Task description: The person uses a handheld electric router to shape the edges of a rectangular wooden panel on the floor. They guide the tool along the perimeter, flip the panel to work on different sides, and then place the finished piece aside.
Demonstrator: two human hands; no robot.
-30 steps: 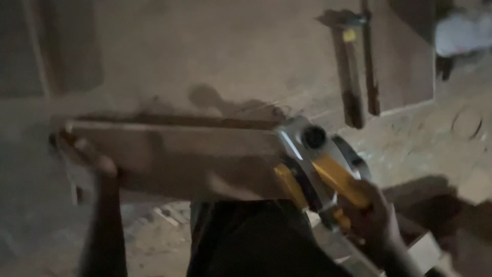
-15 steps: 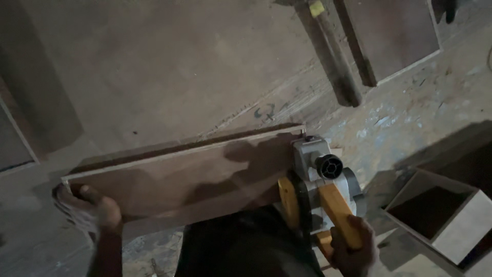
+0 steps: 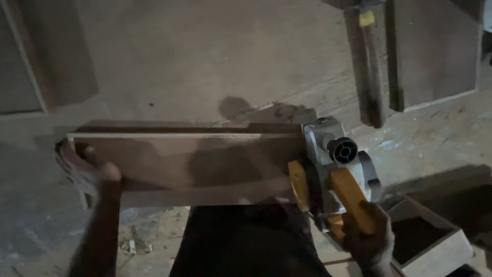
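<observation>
the right hand (image 3: 370,241) is seen low in the frame, clenched round the yellow handle of an electric planer (image 3: 333,172), and the wrist is cut off by the bottom edge. the planer's grey body with its round dark port is sat at the right end of a long wooden board (image 3: 189,161), touching it; how much of the sole is actually on the wood can't be made out, since that part is lost in shadow. the left hand (image 3: 84,169) is wrapped round the board's far left end, fingers curled over the edge, though it's blurred and dim so the exact grip is hard to read. the board is held roughly level across the view, with its pale top edge lit and its face darkened by a shadow. what it rests on is hidden, and only a dark shape is seen under it, probably the person's own clothing.

further out, a dusty concrete floor (image 3: 205,61) is spread behind everything. a long wooden batten (image 3: 370,72) with a yellow mark is leaned up top right, just beside a flat panel (image 3: 435,51) that's cropped by the frame. an open wooden box (image 3: 435,246) is seen bottom right, partly cut off. another panel (image 3: 20,56) is clipped at the left edge. some scraps of debris (image 3: 136,243) are lying below the board, too murky to identify.
</observation>
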